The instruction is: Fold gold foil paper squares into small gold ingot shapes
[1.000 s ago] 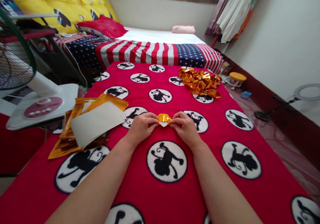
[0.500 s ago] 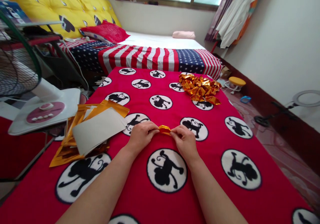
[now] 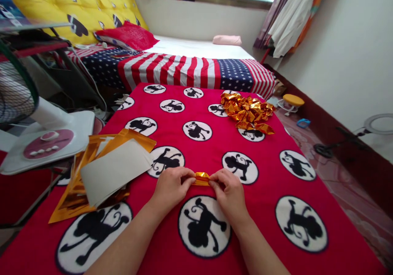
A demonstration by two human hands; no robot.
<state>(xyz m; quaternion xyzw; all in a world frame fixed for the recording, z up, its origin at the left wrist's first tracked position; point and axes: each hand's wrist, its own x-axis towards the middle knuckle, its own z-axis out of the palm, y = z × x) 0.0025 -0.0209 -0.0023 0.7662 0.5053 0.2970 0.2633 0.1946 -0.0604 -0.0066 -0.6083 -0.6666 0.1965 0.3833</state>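
Observation:
A small folded piece of shiny gold foil paper [image 3: 202, 178] is stretched between my two hands, just above or on the red cloth. My left hand [image 3: 172, 186] pinches its left end between thumb and fingers. On the other side, my right hand [image 3: 228, 190] pinches the right end the same way. To the left lies a loose stack of gold foil sheets [image 3: 69, 201], with pale grey-white sheets [image 3: 115, 168] on top. A heap of folded gold foil pieces [image 3: 247, 110] rests at the far right of the cloth.
The red cloth with monkey prints [image 3: 208, 152] covers the table. A white fan base [image 3: 73, 134] stands at the left edge. Beyond the table is a bed with a striped and starred cover [image 3: 184, 70]. A yellow stool [image 3: 293, 100] is on the floor at right.
Both hands now sit lower in the view, partly because the camera has tilted. More of the gold piece shows between the fingers, with a flat strip along its near side.

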